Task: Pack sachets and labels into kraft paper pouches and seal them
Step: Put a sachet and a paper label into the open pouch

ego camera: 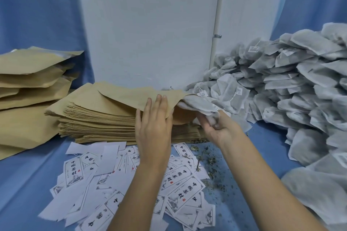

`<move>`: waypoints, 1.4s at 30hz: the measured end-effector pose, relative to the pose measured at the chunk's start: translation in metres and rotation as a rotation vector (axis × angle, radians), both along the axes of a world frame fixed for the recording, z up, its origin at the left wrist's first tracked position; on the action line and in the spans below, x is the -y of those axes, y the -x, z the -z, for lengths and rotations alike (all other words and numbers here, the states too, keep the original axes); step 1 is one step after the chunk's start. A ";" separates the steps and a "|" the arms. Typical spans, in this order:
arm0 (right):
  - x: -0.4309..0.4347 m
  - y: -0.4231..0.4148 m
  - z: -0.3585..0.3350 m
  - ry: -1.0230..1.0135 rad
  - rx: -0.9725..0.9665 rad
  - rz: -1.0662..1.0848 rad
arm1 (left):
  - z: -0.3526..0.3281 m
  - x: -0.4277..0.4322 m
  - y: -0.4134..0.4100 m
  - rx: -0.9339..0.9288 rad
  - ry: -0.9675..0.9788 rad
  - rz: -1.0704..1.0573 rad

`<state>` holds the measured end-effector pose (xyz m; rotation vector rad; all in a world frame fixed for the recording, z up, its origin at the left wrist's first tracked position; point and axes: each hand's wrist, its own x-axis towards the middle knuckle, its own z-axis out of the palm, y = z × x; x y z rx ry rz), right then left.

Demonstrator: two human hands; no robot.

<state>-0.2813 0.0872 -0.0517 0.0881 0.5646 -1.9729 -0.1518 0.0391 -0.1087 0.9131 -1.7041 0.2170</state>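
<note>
A stack of flat kraft paper pouches point(97, 120) lies in the middle of the blue cloth. My left hand point(154, 124) lifts the open mouth of the top kraft pouch point(139, 97), fingers straight on its upper face and thumb under the edge. My right hand point(216, 127) grips a grey-white sachet point(199, 105) and holds its far end inside the pouch mouth. A large heap of sachets point(293, 88) rises to the right. Printed white labels point(180, 187) lie scattered in front of the stack, under my forearms.
Bulkier kraft pouches point(28, 84) are piled at the left. Loose dried herb crumbs point(210, 159) litter the blue cloth by the labels. A white wall panel point(150, 24) stands behind the stack, with blue cloth hanging on both sides.
</note>
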 end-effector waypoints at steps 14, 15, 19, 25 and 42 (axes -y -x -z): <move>0.006 -0.031 -0.002 -0.332 -0.851 -0.042 | -0.008 -0.006 0.007 -0.069 -0.100 0.030; 0.003 -0.030 -0.003 -0.370 -1.037 -0.084 | -0.009 -0.005 0.006 -0.092 -0.122 0.035; -0.010 -0.022 -0.006 -0.514 -1.767 0.034 | -0.013 -0.005 0.002 -0.146 -0.175 0.073; -0.013 -0.016 -0.005 -0.448 -1.690 0.087 | -0.014 -0.004 -0.001 -0.154 -0.177 0.083; 0.018 -0.039 -0.031 -0.259 -2.134 -0.395 | -0.018 -0.011 0.003 -0.284 -0.061 0.144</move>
